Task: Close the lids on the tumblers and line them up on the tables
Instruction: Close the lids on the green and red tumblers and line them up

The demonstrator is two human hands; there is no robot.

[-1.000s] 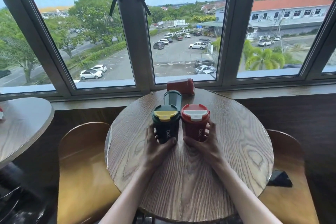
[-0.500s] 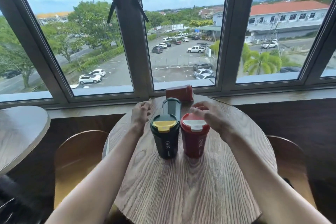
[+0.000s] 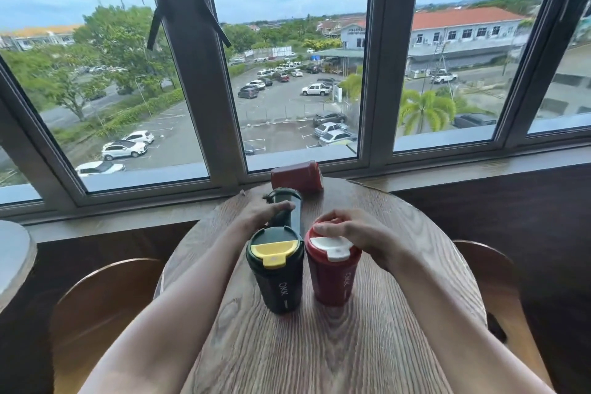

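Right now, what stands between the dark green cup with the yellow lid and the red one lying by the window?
In the head view, another dark tumbler stands between the yellow-lidded tumbler and the toppled red tumbler; the left hand is on it.

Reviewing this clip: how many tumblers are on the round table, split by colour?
Dark green tumblers: 2, one upright in front and one behind it under the left hand
Red tumblers: 2, one upright, one lying by the window
Total: 4
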